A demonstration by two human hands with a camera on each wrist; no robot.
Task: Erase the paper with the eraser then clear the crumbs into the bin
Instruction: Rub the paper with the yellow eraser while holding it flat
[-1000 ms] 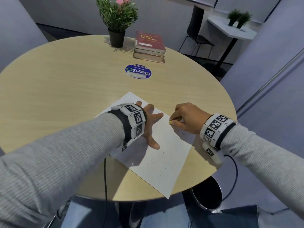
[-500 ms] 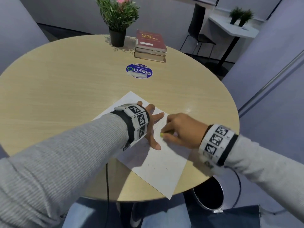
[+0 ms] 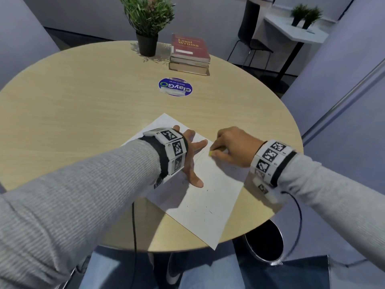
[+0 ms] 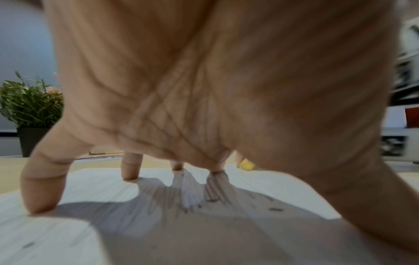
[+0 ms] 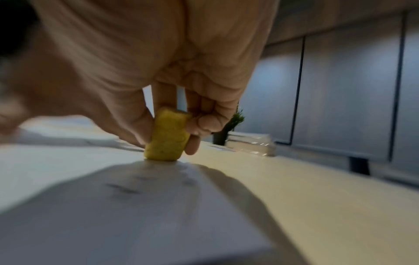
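On the left, my left hand [image 3: 190,157] is spread wide, fingertips planted on the paper [image 3: 200,197] to pin it to the worktop [image 3: 83,113]. The sheet lies at a slant, its long axis running from the far corner near the middle of the worktop down to the near corner, which juts past the worktop's near edge. Pencil strokes [image 4: 192,193] remain under and just in front of my left fingers, and dark crumbs [image 3: 205,213] dot the near half of the sheet.

To the right, my right hand [image 3: 233,149] pinches the yellow eraser [image 5: 166,136] between thumb and fingers. It stands nearly upright, long axis vertical, lower end pressed on the paper close to the sheet's right edge.

I judge the risks this way: rubbing so near the edge could crease or tear the sheet if my left hand's hold slips, and a hard stroke could flick crumbs onto the worktop or floor rather than keeping them for the bin [image 3: 264,245], which sits below the worktop's near right edge.
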